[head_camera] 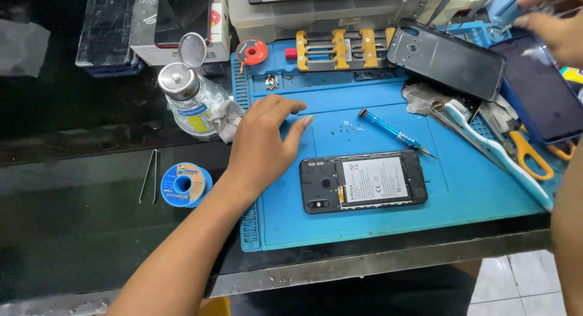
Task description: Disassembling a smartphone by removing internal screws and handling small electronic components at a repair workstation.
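opened phone (363,183) lying flat on blue mat (376,225), left hand (262,144) spread open just beside it, holding nothing, right hand (555,24) well apart at tool rack (507,6), grip unclear, screwdriver (395,132) near phone

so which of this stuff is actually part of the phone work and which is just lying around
In use:
opened phone
detached back cover
blue screwdriver
loose screws
blue work mat
left hand over the mat
right hand among tools at the far right

Lying about:
solder spool
tweezers
glass dispenser bottle
toothbrush
scissors
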